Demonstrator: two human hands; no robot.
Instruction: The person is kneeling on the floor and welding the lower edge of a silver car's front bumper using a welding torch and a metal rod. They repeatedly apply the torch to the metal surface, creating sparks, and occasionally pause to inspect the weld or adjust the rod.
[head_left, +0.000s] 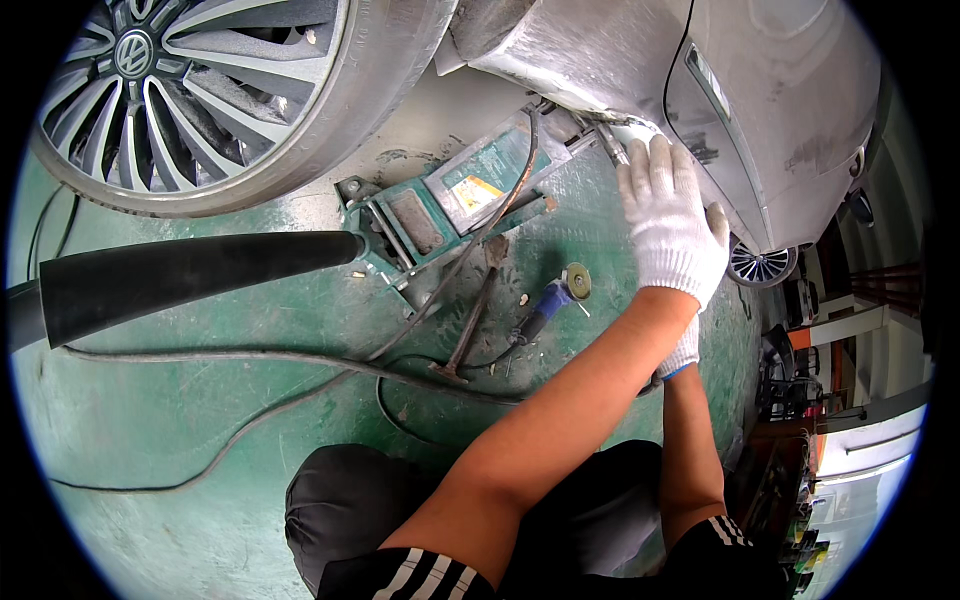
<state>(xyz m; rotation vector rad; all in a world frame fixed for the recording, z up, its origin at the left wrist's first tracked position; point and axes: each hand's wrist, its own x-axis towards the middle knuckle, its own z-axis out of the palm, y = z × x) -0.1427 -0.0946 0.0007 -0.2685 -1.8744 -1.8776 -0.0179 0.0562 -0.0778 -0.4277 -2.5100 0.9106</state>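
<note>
My left hand (pixel 675 220), in a white knit glove, reaches to the lower edge of a grey car body (pixel 800 110). Its fingers are stretched out and lie almost flat together, near a bare, scuffed metal section (pixel 570 60). Beside the fingertips a short metal rod-like part (pixel 612 146) shows; what it belongs to is hidden. Below the left wrist is my right hand (pixel 684 352), also gloved, its fingers mostly covered by the left forearm. Something dark (pixel 650 385) pokes out beside it, too little to name.
A green floor jack (pixel 480 190) stands under the car, its long black handle (pixel 200 285) stretching left. A hammer (pixel 472 320), a blue angle grinder (pixel 545 305) and hoses (pixel 270 412) lie on the green floor. A car wheel (pixel 190 100) fills the upper left. A black cord (pixel 670 70) hangs over the bodywork.
</note>
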